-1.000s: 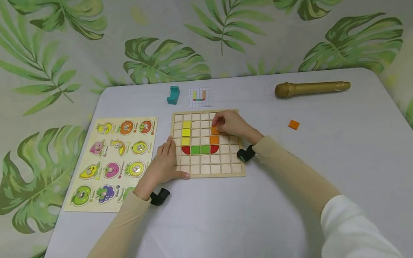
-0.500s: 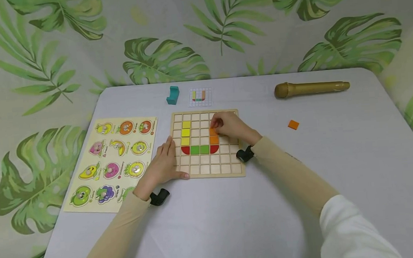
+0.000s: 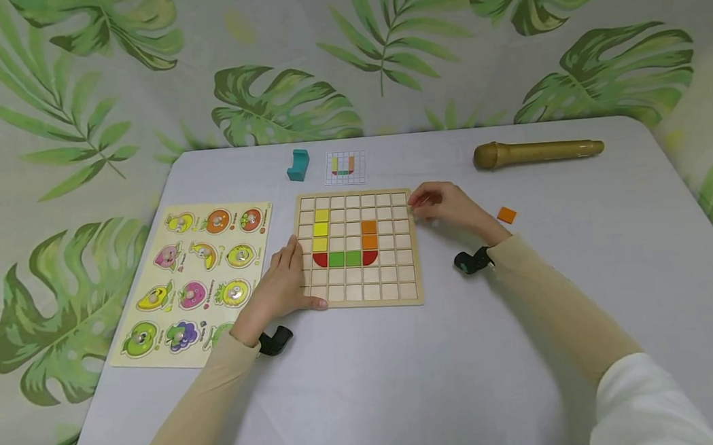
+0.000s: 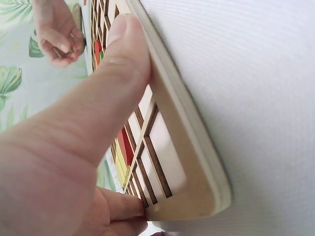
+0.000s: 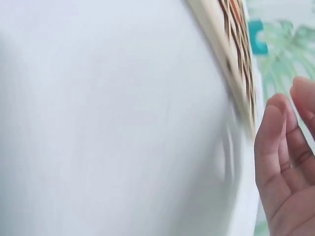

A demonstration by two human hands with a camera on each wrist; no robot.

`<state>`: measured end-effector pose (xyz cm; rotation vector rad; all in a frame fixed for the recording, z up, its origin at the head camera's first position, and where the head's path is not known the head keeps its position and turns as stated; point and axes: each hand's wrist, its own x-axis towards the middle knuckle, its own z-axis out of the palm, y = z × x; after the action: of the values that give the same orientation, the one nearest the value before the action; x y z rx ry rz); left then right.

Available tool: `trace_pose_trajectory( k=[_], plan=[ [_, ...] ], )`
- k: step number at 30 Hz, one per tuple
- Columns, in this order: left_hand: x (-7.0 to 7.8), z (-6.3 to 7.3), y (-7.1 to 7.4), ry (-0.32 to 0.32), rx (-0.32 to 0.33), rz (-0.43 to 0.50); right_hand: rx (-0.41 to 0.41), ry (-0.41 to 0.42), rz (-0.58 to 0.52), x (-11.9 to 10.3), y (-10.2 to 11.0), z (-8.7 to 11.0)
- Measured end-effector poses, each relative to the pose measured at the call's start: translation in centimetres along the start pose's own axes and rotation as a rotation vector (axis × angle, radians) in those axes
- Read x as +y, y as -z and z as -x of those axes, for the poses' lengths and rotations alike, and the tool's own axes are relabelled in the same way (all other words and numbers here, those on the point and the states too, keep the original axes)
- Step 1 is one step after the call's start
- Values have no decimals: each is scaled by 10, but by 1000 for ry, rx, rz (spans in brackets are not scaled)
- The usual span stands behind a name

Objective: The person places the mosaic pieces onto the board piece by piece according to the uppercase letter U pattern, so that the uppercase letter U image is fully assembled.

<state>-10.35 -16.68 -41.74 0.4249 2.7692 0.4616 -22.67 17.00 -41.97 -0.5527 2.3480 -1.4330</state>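
Note:
A wooden grid board (image 3: 391, 290) lies flat on the table. In its cells, yellow tiles (image 3: 321, 229) form a left column and two orange tiles (image 3: 369, 235) sit in a right column. Two green tiles (image 3: 344, 258) with red rounded pieces (image 3: 369, 257) at their ends join the columns below. My left hand (image 3: 281, 285) rests on the board's near left corner, its thumb (image 4: 127, 59) stretched across the frame. At the far right edge hovers my right hand (image 3: 447, 207), fingers loosely bent, holding nothing. A loose orange tile (image 3: 506, 215) lies beyond my right wrist.
Behind the board are a printed pattern card (image 3: 345, 168) and a teal block (image 3: 298, 165). A fruit puzzle board (image 3: 163, 275) lies on the left, partly under my left forearm. A brown wooden stick with a rounded head (image 3: 539, 151) lies at the back right.
My right hand has let go of the upper orange tile, which now lies in its cell, and has moved right to the board's edge. My left hand has stayed in place.

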Motion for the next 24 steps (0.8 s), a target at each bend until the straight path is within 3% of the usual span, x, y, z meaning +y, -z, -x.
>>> trace_pose_trajectory(
  k=[6, 14, 24],
  plan=[
    [0, 1, 0, -1, -4, -1, 83, -14, -81, 21, 35, 26],
    [-1, 0, -1, -4, 4, 11, 180, -100, -67, 48, 77, 64],
    [-3, 0, -2, -5, 4, 22, 263, -113, -112, 69, 105, 96]
  ],
)
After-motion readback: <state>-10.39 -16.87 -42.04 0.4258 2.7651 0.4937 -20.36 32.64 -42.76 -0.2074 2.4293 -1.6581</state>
